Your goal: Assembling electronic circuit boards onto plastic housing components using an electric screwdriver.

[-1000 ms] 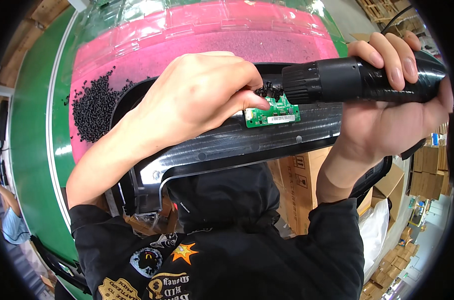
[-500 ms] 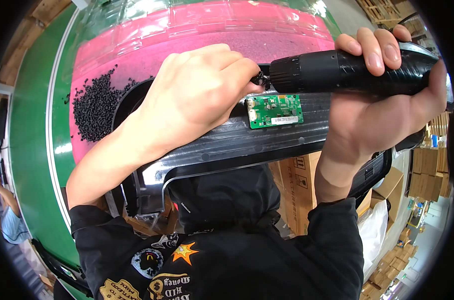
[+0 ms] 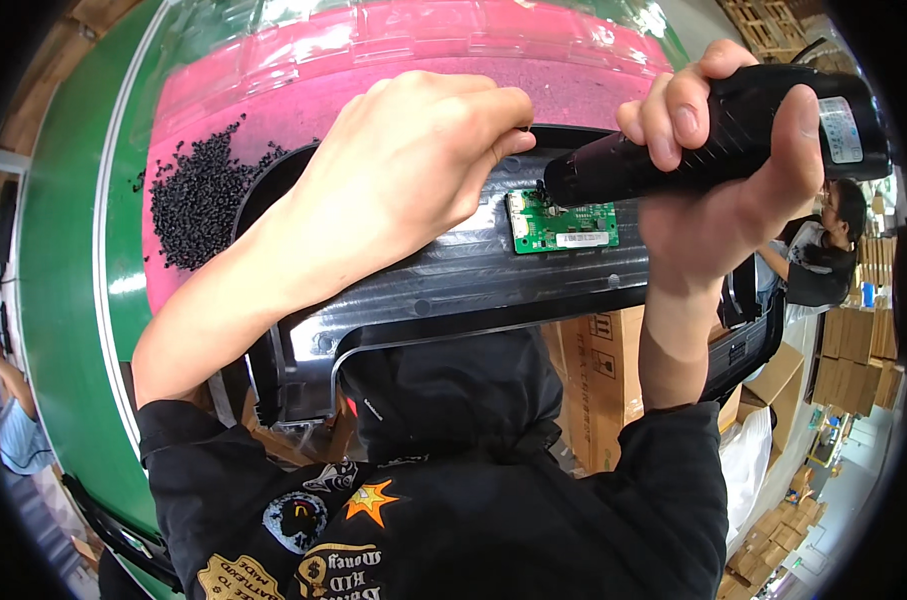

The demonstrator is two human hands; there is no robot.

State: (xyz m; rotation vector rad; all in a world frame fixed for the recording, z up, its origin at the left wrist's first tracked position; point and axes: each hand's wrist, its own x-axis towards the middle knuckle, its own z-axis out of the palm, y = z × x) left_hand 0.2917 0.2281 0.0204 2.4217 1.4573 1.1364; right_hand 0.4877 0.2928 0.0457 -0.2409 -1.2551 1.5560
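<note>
My right hand (image 3: pixel 718 215) is wrapped round a black electric screwdriver (image 3: pixel 623 170). The driver's tip end points left and down, over the upper edge of a green circuit board (image 3: pixel 563 225). That board lies in a long black plastic housing (image 3: pixel 413 290). A small dark piece shows at the driver's tip; I cannot tell exactly what it is. My left hand (image 3: pixel 423 140) hovers above the housing, left of the tip. Its thumb and fingers are pinched together, and anything between them is hidden.
A heap of small black screws (image 3: pixel 198 205) lies on the pink mat (image 3: pixel 293 100) at the left. Clear plastic sheeting (image 3: pixel 413 35) covers the mat's far side. Cardboard boxes (image 3: pixel 598 385) stand under the housing. Another person (image 3: pixel 813 255) is at the right, beyond my hand.
The driver's tip has moved down from my left fingertips to the circuit board, its rear end tilting up. My left fingers, which held small black screws, have come away from the tip. A person now shows at right.
</note>
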